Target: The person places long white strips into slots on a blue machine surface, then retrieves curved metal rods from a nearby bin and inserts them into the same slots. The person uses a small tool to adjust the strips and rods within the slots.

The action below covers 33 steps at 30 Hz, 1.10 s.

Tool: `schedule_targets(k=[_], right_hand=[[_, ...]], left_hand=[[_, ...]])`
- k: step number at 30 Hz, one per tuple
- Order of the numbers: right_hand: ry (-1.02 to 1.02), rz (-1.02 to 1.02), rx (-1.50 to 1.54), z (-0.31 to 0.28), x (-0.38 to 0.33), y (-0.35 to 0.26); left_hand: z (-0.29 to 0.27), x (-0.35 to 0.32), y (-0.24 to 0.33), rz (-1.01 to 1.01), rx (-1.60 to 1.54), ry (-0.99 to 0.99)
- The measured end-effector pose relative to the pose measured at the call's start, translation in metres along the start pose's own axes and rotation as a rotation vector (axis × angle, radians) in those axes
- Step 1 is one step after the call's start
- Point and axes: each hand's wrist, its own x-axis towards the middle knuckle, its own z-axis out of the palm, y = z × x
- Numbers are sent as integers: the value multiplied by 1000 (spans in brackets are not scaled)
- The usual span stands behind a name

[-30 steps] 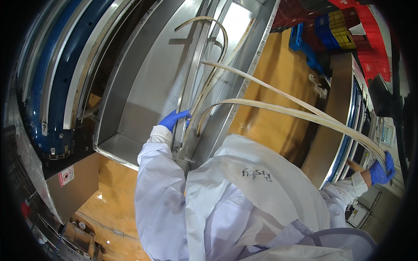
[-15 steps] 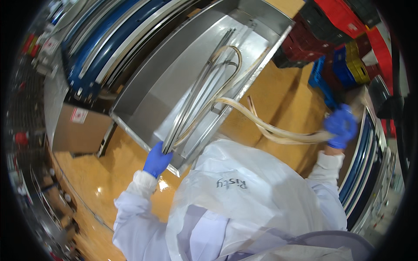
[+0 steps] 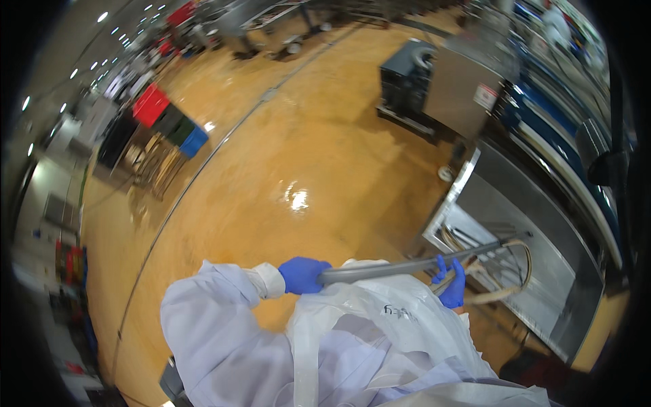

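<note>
My left hand (image 3: 303, 275), in a blue glove, is closed around one end of a bundle of long grey metal strips (image 3: 380, 270). The bundle runs rightward across the front of my white apron and over the steel tub's rim. My right hand (image 3: 453, 281), also blue-gloved, is at the strips beside the tub, closed on a beige flexible strip (image 3: 498, 296). Its fingers are partly hidden, with one or two pointing up past the metal. The beige strip loops out over the tub (image 3: 453, 193), and part of it lies inside.
Blue and silver curved panels (image 3: 569, 166) stand beyond the tub. Ahead are a steel cabinet (image 3: 464, 85) and a dark wheeled machine (image 3: 407, 78). Stacked crates (image 3: 166, 122) stand at the far left. A drain line (image 3: 203, 166) crosses the shiny yellow floor (image 3: 305, 156).
My view has swung left, so the tub now sits at the right. The metal strips have been lifted partly out of it, and my right hand has come in closer to my left.
</note>
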Motion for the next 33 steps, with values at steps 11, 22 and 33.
schedule_targets(k=[11, 22, 33], right_hand=[[-181, -373, -181, 161, 63, 109], [-497, -974, -193, 471, 64, 75], [-876, -750, -99, 700, 245, 94]], left_hand=[[9, -137, -242, -171, -217, 253], [-44, -88, -430, -333, -730, 521], [-236, 79, -526, -410, -841, 665]])
